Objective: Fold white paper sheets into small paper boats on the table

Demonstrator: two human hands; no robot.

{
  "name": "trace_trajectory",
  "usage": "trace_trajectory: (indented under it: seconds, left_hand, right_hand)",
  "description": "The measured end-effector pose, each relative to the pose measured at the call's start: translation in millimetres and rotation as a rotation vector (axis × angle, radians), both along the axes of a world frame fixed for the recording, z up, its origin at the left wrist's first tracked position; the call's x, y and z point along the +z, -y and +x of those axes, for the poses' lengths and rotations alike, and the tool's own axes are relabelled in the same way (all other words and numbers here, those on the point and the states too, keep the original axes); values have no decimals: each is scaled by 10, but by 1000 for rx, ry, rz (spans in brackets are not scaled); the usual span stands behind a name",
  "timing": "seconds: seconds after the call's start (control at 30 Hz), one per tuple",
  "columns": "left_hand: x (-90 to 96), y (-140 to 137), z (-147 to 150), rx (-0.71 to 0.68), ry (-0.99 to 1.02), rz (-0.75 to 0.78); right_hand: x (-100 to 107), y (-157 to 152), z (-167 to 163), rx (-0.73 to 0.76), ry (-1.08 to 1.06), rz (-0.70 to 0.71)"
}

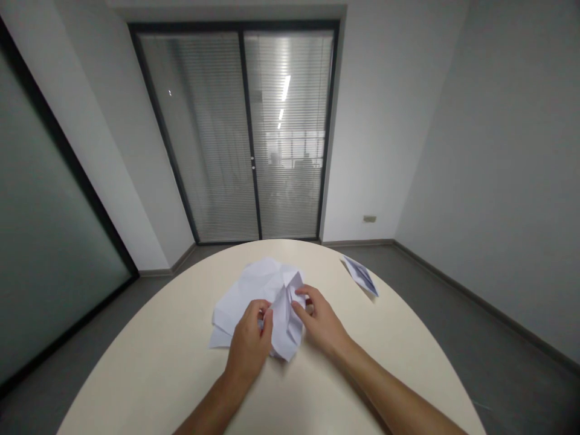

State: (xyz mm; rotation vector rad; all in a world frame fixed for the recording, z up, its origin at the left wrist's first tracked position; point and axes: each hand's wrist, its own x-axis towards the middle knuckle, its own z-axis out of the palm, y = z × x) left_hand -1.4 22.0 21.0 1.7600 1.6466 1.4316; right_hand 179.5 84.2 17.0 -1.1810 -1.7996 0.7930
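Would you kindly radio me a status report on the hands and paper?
Left hand pinching, right hand touching creased white paper. Paper partly raised in folds. Smaller folded paper near table edge, not in the way.

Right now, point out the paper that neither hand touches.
The small folded paper by the far-right edge of the table; the larger creased paper has the left hand and right hand on it.

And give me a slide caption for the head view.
Left hand and right hand hold creased white paper over a round-edged table, a smaller folded paper lying near the edge.
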Motion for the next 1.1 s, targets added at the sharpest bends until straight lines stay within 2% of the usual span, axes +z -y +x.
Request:
trace_trajectory:
  seconds: [0.13,0.37,0.67,0.8,0.97,1.1]
  left_hand:
    - [-20,-50,-22,66,195,-71]
    - [-9,-112,-55,147,287,-39]
    - [-43,-158,-55,175,471,-123]
    - [-41,-177,-74,192,516,-97]
    - [-9,-149,-29,158,615,-194]
    - [8,-132,8,110,625,-201]
  right_hand:
    - [59,108,3,58,137,7]
    - [175,245,5,148,301,120]
    - [168,230,-42,214,201,94]
    - [154,199,-30,165,116,44]
    - [176,230,-31,162,175,31]
    - [173,257,-72,182,177,55]
